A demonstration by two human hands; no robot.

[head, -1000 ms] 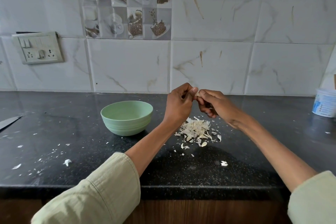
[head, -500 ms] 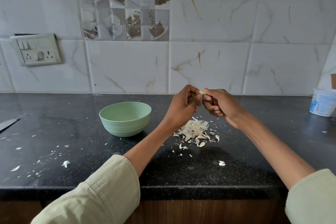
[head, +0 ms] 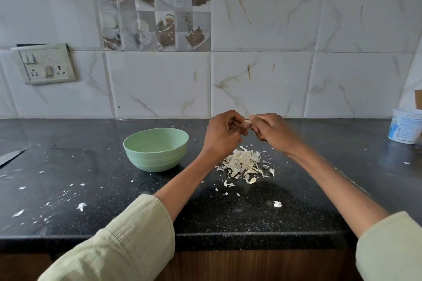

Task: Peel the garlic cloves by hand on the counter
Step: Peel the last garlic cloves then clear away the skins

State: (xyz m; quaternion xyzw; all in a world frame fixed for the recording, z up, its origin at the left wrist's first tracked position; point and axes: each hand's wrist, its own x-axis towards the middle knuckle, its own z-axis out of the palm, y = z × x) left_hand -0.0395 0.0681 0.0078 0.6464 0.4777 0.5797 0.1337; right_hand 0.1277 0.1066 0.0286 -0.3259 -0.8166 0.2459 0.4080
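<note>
A black speckled counter (head: 68, 162) is set against a wall of white marbled tiles, with a switch plate (head: 46, 64) mounted at the left. A pale green bowl (head: 156, 149) stands on the counter, just left of the hands; its contents cannot be seen from this angle. A heap of peeled skins (head: 243, 163) lies below the hands, and loose flakes are scattered across the surface. A knife blade (head: 11, 156) lies at the far left edge, and a white tub (head: 405, 125) stands at the far right.

The garlic clove (head: 247, 121) is held above the counter, between the two hands and over the heap. The left hand (head: 222, 136) is curled, with its fingertips pinched on one end of the clove. The right hand (head: 272, 131) is likewise curled, and the other end is pinched by its thumb and forefinger. Only a small pale part of the clove is visible, so the amount of skin remaining cannot be judged.

The step in hand is judged to be the stripping of skin from this clove. The clove should be steadied by one hand while the skin is lifted at the tip and drawn along its length by the other. Work should be kept over the heap, so that scraps fall together. Pressure should be kept light, so that the flesh is not bruised.
</note>
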